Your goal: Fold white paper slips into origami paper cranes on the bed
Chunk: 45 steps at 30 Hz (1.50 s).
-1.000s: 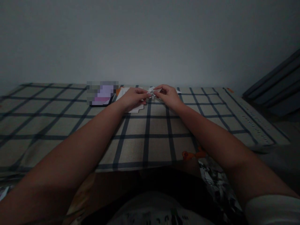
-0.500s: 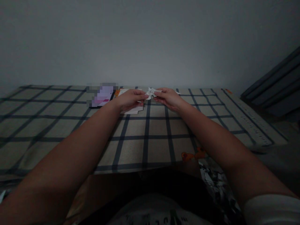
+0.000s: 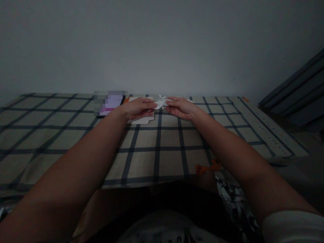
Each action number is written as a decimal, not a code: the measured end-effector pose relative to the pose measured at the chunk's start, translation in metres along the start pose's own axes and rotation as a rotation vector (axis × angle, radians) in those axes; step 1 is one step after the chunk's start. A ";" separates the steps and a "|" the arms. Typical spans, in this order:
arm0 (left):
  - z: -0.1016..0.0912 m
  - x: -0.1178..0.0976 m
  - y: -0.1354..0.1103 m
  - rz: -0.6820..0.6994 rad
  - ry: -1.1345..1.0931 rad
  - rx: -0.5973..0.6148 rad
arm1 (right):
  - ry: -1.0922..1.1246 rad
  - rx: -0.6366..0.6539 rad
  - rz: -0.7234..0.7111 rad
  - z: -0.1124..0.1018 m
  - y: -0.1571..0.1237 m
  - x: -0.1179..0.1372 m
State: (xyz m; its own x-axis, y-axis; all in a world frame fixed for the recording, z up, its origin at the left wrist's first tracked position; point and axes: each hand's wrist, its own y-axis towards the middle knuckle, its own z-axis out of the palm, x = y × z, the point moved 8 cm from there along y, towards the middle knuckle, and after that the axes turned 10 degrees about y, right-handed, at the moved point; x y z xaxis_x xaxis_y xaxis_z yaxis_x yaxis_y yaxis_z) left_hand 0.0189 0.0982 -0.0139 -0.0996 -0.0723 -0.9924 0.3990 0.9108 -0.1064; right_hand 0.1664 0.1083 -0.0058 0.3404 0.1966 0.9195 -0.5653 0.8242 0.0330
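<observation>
Paper (image 3: pixel 161 102) (crumpled) between 2 hands (image 3: pixel 140 108) (image 3: pixel 181 107)

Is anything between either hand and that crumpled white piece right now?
Nothing visible. The left hand and right hand pinch the crumpled white piece directly, from opposite sides. The flat white sheet shows behind the left hand and the lit screen farther left; neither comes between.

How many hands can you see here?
2: the left hand and the right hand, holding opposite sides of the crumpled white paper. No others show.
</observation>
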 end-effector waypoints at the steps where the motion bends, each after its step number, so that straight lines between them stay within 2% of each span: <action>1: -0.002 0.001 0.001 -0.002 -0.003 -0.018 | -0.002 -0.001 -0.004 -0.002 0.000 -0.001; 5: -0.007 0.003 0.004 0.013 -0.027 -0.114 | -0.052 -0.069 -0.071 -0.013 0.003 0.000; 8: -0.008 0.002 0.007 0.051 -0.024 -0.189 | -0.192 -0.211 -0.190 -0.024 0.002 0.007; 12: -0.005 -0.005 0.007 0.136 0.027 -0.284 | -0.492 -0.290 -0.343 -0.019 -0.004 0.021; 15: -0.001 -0.010 0.004 0.171 0.037 -0.338 | -0.568 -0.314 -0.392 -0.017 -0.007 0.025; 19: 0.002 -0.014 0.000 0.159 0.023 -0.374 | -0.409 -0.336 -0.318 -0.026 -0.003 0.018; 23: 0.006 -0.010 0.002 0.108 -0.067 -0.314 | -0.262 -0.357 -0.286 -0.036 0.001 0.014; 26: 0.007 -0.006 0.005 0.083 -0.099 -0.267 | -0.233 -0.375 -0.272 -0.039 0.001 0.013; 32: -0.001 -0.001 0.006 0.038 -0.070 -0.321 | -0.208 -0.397 -0.249 -0.040 0.000 0.013; 36: -0.002 0.003 0.008 0.006 -0.126 -0.313 | -0.197 -0.391 -0.259 -0.040 -0.001 0.014; 41: 0.002 0.002 0.007 -0.001 -0.204 -0.254 | -0.075 -0.408 -0.225 -0.043 -0.001 0.012; 45: 0.000 -0.003 0.002 -0.036 -0.237 -0.281 | 0.039 -0.393 -0.219 -0.042 0.000 0.011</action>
State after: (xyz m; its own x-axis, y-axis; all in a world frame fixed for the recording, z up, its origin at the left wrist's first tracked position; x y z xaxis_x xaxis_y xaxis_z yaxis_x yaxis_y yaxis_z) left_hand 0.0203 0.1000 -0.0114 0.1182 -0.1688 -0.9785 0.1295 0.9797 -0.1533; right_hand 0.2018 0.1326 -0.0120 0.4529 0.0087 0.8915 -0.1510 0.9863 0.0670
